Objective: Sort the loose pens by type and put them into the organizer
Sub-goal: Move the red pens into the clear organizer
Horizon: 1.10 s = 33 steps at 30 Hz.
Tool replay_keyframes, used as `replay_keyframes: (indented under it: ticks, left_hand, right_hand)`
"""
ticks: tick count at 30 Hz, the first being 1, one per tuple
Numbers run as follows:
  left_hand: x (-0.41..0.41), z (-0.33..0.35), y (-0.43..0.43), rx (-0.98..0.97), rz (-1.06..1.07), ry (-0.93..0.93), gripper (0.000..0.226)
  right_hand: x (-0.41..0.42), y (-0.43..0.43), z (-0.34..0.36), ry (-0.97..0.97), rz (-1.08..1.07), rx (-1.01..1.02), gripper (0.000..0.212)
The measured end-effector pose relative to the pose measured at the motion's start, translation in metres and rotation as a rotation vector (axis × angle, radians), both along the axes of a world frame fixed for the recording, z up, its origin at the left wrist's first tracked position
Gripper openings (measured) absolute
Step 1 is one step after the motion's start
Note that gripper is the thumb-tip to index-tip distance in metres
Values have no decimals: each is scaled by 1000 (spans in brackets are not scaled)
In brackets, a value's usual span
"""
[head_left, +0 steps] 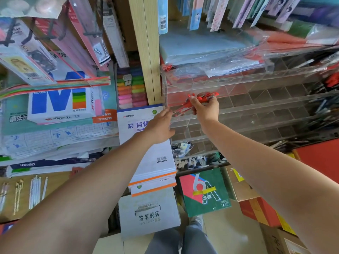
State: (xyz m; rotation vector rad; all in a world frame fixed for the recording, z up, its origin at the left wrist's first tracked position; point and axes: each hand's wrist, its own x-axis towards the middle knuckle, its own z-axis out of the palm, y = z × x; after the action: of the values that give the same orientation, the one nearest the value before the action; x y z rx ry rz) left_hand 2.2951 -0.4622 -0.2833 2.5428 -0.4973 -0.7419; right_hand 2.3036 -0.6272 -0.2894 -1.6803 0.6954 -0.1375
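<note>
Up at the clear organizer [256, 109], my right hand [205, 109] has fingers and thumb curled round a bunch of red pens [205, 97], holding them slantwise over the compartments at its left end. My left hand [159, 125] is loosely spread with the fingers nearly straight. Its fingertips are at the lower end of that bunch, by the organizer's left corner and above a stack of white paper packs [152, 158]; whether they touch the pens I cannot tell.
</note>
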Motion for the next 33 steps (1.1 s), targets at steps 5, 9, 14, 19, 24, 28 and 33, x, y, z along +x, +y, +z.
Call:
replay_keyframes:
  ticks: [5,9,14,19,24,28,33]
  left_hand:
    - [2,-2,7,-9,-40,-44,75]
    - [3,-3,9,-11,-50,-52,75]
    - [3,-5,13,-18,-70,-62,73]
    - [3,-8,13,-15,-77,-45,75]
    - [-1,-11,11,-7,-52,-41,76]
    - [-10,-11,7,-38,29,-89,65]
    - [-31,-7,5,-57,240,-237,35]
  right_hand:
    - [7,4,-2,36,62,-84,29]
    - [4,6,-6,84,137,-193,24]
    - [-2,8,-12,9,87,-180,42]
    - [-5,9,-10,31,114,-266,20]
    - [-9,8,-15,38,150,-288,33]
    - [-20,4,-8,0,84,-303,26]
    - [-43,6,-1,-62,287,-211,15]
